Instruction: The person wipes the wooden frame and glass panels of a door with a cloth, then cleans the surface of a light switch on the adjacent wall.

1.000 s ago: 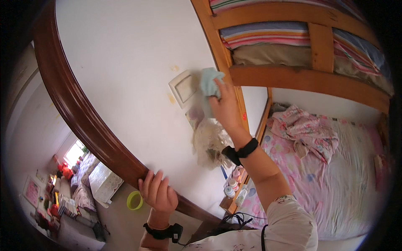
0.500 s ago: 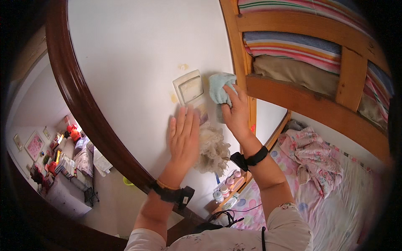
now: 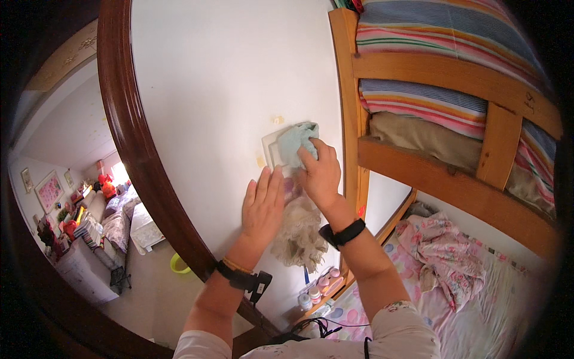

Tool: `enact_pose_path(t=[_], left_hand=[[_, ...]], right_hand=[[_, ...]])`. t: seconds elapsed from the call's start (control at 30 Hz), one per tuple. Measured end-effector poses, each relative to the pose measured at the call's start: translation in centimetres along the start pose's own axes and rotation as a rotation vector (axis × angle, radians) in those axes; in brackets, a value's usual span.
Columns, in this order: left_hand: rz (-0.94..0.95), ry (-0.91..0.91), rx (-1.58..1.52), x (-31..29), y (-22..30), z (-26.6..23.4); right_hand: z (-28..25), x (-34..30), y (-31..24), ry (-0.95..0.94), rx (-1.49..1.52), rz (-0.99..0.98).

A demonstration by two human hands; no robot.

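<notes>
A pale blue-green cloth (image 3: 297, 143) is bunched under my right hand (image 3: 320, 175), whose fingers press it against a white wall switch (image 3: 270, 148). The cloth hides most of the switch; its left edge still shows. My left hand (image 3: 263, 204) lies flat on the white wall just below the switch, fingers stretched out, holding nothing. Beneath and between my hands hangs a frilly cream lace bundle (image 3: 301, 234). Yellowish marks (image 3: 277, 120) show on the wall around the switch.
A wooden bunk bed (image 3: 430, 158) with striped bedding rises on the right, above a lower bed with a crumpled floral cloth (image 3: 445, 254). Small bottles (image 3: 314, 294) stand on a ledge below. On the left, a dark door frame (image 3: 140, 143) borders another room with a green basin (image 3: 179, 264).
My right hand has moved the cloth left from the bare wall onto the switch. My left hand stays flat on the wall. The whole view has shifted slightly.
</notes>
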State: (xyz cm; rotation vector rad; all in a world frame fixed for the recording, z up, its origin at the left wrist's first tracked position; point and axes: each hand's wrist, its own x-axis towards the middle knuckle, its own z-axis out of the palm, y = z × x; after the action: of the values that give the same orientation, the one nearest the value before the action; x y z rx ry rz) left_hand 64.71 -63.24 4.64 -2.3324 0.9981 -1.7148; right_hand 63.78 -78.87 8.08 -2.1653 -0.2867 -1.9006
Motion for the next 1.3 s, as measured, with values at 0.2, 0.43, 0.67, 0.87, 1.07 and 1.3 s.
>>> enact_pose_path(t=[0.2, 0.43, 0.67, 0.87, 1.07, 1.3], left_hand=[[0.011, -0.028, 0.048, -0.4, -0.3, 0.4], [0.027, 0.023, 0.128, 0.0, -0.1, 0.3], [0.005, -0.01, 0.002, 0.2, -0.2, -0.2], [0.028, -0.002, 0.015, 0.0, -0.5, 0.5], [0.007, -0.013, -0.006, 0.0, -0.3, 0.2], [0.017, -0.014, -0.05, 0.0, -0.3, 0.4]], right_hand=[[1.2, -0.7, -3.1, 0.034, 0.014, -0.141], [0.7, -0.4, -2.0, 0.037, -0.062, -0.091], [1.0, 0.0, -1.5, 0.052, -0.076, 0.095], [-1.2, 3.0, 1.0, 0.244, 0.034, 0.221], [-1.3, 5.2, -1.4, -0.093, 0.164, -0.304], [-1.1, 4.8, 3.2, -0.062, -0.086, 0.016]])
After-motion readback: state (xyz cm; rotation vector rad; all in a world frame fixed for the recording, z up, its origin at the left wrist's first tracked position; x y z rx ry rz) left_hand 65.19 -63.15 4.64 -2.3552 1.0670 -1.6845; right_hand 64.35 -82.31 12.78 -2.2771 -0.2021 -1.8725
